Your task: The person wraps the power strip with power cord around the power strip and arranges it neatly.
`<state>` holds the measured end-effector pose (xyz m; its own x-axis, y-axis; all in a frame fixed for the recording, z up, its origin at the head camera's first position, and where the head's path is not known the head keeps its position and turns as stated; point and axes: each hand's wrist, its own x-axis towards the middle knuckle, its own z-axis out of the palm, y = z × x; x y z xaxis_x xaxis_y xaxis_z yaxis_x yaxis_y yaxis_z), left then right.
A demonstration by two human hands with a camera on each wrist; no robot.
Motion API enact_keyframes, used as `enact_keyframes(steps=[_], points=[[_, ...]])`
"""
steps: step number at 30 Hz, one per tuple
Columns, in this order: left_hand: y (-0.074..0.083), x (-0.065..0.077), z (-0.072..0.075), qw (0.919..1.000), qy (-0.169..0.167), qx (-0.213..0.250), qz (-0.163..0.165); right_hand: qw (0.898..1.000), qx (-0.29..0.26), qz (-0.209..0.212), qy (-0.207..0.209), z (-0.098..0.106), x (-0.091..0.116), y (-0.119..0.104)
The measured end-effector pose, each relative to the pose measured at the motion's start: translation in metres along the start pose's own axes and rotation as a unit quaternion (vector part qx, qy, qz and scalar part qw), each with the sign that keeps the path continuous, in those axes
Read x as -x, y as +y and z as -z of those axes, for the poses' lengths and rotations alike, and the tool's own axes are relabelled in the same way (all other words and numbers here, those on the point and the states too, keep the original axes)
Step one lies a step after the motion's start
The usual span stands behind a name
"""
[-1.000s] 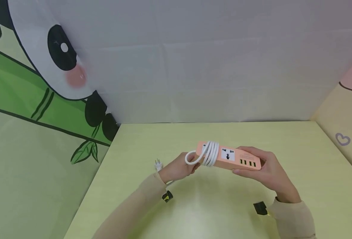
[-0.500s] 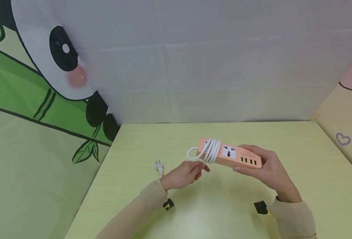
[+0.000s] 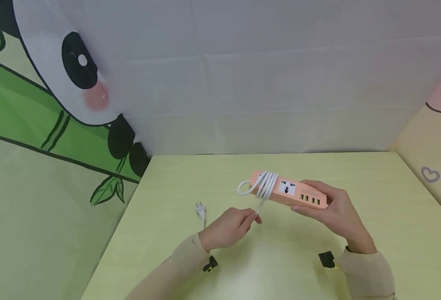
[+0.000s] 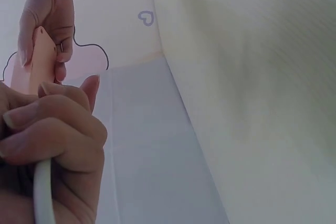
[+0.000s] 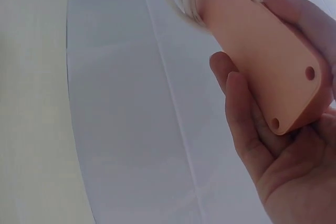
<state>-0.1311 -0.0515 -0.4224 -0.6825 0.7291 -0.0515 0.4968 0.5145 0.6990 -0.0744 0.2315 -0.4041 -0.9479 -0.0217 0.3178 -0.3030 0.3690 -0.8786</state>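
A pink power strip (image 3: 295, 193) with sockets and several USB ports is held above the table by my right hand (image 3: 334, 208), which grips its right end. In the right wrist view the strip's underside (image 5: 268, 56) faces the camera, fingers along one edge and thumb on the other. White cord (image 3: 267, 185) is wound several times round the strip's left part, with a loop sticking out at the end. Below that, my left hand (image 3: 229, 227) grips a length of the cord (image 4: 44, 192) in curled fingers. The cord's plug (image 3: 200, 209) shows just beyond the left wrist.
The pale yellow-green table (image 3: 280, 266) runs back to a grey-white wall (image 3: 265, 91). Printed panels (image 3: 55, 179) flank it on the left, and a cream panel (image 3: 430, 154) on the right. Black straps hang at both cuffs.
My left hand has moved from the strip's left end down and toward me, pulling a length of cord from the wound turns. The right hand and strip have shifted slightly.
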Motion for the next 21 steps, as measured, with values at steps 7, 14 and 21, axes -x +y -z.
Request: enact_keyframes(steps=[7,14,21], points=[[0.008,0.005,-0.002,0.9999,0.003,-0.007,-0.007,0.999,0.035,-0.028,0.008,-0.003,-0.001,0.002],[0.013,0.009,0.0,0.9993,0.01,-0.032,-0.012,0.998,0.041,-0.041,0.001,-0.005,-0.002,-0.001],[0.02,0.014,0.004,0.9978,0.03,-0.057,-0.016,0.998,0.061,-0.033,0.003,-0.008,-0.003,0.001]])
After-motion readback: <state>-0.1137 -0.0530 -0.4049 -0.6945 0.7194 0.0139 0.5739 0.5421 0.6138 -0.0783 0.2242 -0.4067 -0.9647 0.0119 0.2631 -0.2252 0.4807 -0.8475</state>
